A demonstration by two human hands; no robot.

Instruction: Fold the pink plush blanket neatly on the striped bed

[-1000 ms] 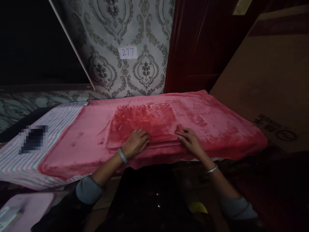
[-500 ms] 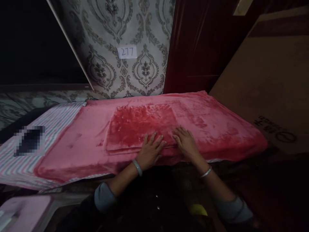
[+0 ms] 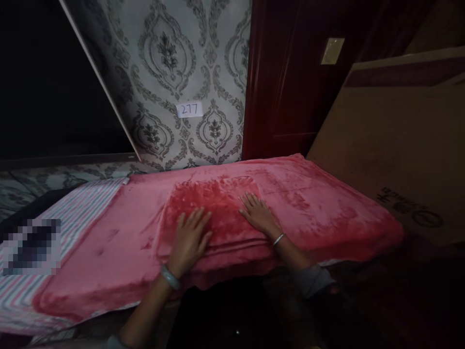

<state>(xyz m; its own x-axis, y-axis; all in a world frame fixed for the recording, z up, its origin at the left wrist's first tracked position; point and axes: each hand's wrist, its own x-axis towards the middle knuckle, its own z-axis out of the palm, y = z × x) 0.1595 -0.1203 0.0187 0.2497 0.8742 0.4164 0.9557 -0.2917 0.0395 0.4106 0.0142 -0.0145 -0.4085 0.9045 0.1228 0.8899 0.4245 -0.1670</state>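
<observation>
A folded red plush cloth (image 3: pixel 221 206) lies as a flat rectangle on a larger pink-red plush blanket (image 3: pixel 127 242). My left hand (image 3: pixel 191 240) is over the left front part of the folded cloth, its fingers spread and pointing away from me. On the right part of the same cloth rests my right hand (image 3: pixel 257 213), open, palm down, fingers stretched out. Neither hand grips anything. Layered folds show along the cloth's front edge between my wrists.
A striped cloth (image 3: pixel 87 203) shows from under the blanket at the left, with a blurred-out patch on it. A dark screen (image 3: pixel 61 87) stands behind it. At the right leans a large cardboard box (image 3: pixel 392 145), near a dark red door (image 3: pixel 283 87).
My hands have moved apart on the folded cloth: the left one further left, the right one further up onto it. The camera view has tilted up.
</observation>
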